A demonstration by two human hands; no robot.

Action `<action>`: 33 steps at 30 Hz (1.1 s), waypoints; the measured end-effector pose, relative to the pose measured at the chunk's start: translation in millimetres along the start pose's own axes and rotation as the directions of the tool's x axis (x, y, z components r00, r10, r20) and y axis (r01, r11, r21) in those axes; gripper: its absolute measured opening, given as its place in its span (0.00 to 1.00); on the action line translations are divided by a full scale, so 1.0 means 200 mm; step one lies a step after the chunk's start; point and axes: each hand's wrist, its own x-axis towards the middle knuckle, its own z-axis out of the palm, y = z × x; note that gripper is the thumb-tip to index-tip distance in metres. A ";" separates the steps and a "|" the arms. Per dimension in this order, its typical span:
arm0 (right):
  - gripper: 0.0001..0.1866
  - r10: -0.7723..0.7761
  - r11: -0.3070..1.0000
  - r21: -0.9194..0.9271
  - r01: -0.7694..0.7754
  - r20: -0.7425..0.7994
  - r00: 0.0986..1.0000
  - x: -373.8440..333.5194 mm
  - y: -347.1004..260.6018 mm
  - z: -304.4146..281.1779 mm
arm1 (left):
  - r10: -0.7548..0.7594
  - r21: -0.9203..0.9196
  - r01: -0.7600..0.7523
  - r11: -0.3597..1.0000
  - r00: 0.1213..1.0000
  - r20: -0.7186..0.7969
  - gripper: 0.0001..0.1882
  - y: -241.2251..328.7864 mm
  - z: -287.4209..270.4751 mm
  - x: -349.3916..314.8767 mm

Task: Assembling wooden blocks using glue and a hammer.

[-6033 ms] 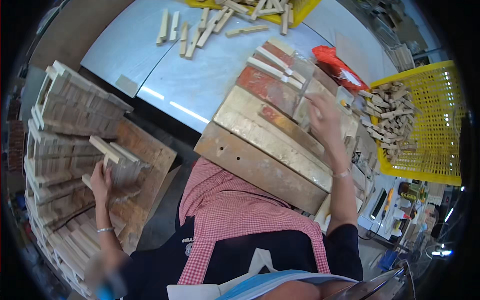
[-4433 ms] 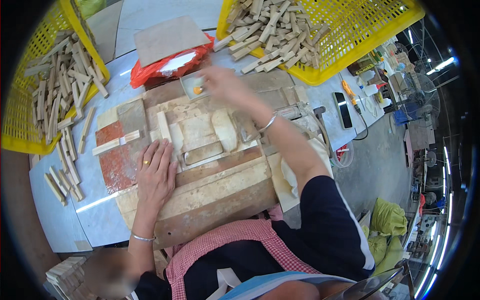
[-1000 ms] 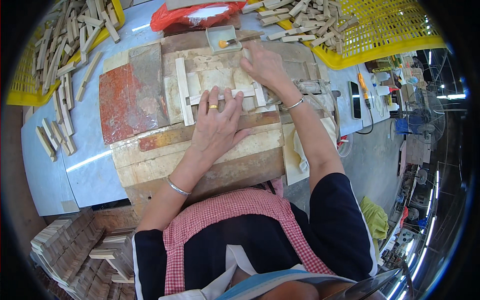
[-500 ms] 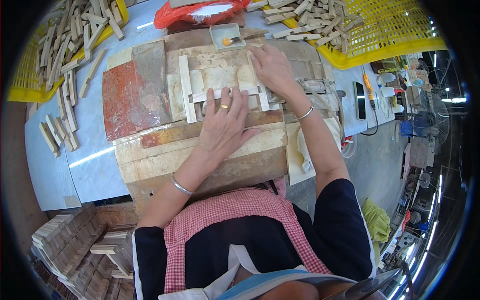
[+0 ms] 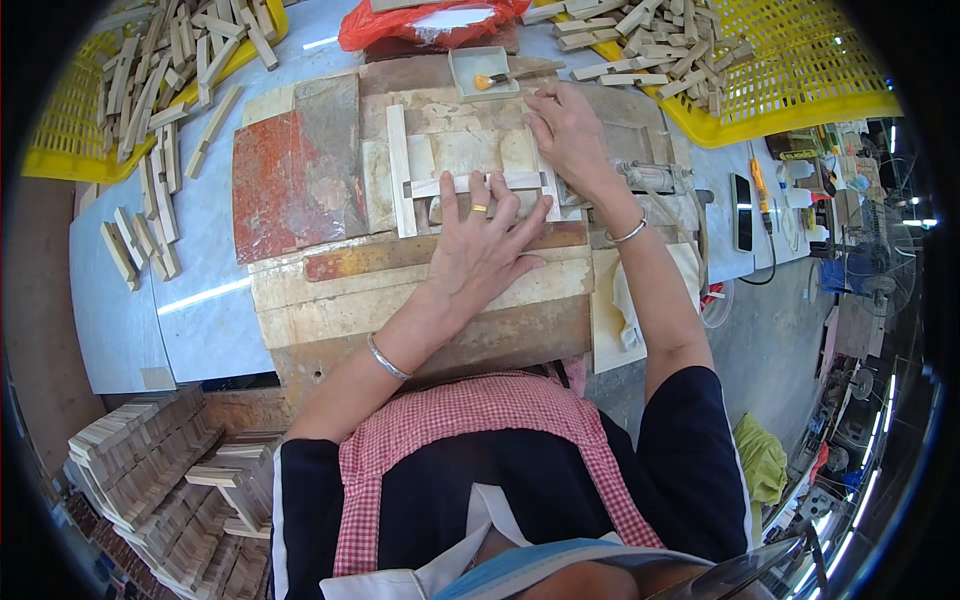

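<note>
Wooden crossbar (image 5: pixel 428 187) touches left hand (image 5: pixel 478 245); box (image 5: pixel 798 144) bears lettering (image 5: pixel 797 155).

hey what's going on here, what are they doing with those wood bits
A person is handling three wooden strips laid out like an H on a worn work board. The left hand rests its fingers on the crosspiece; the right hand is at the far end of the right strip. Beyond the strips, a brush sits in a small tray.
</note>
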 end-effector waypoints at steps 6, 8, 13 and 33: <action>0.11 0.062 0.998 -0.026 -0.062 0.003 0.998 0.00 -0.03 0.01 | 0.010 -0.014 -0.010 1.000 1.000 -0.021 0.37 -0.01 0.00 -0.01; 0.10 0.072 0.997 0.020 -0.072 -0.004 0.997 -0.01 -0.02 0.01 | 0.006 -0.017 -0.007 1.000 1.000 -0.026 0.36 -0.01 0.00 -0.01; 0.11 0.053 0.997 0.060 -0.053 -0.009 0.999 0.00 -0.04 0.05 | -0.008 -0.005 0.008 1.000 0.999 -0.039 0.35 -0.02 -0.02 -0.02; 0.26 0.325 0.930 -0.250 -0.268 0.226 0.918 -1.07 -0.28 -0.57 | -0.063 -0.192 0.036 0.981 0.988 -0.139 0.39 -0.11 0.03 -0.15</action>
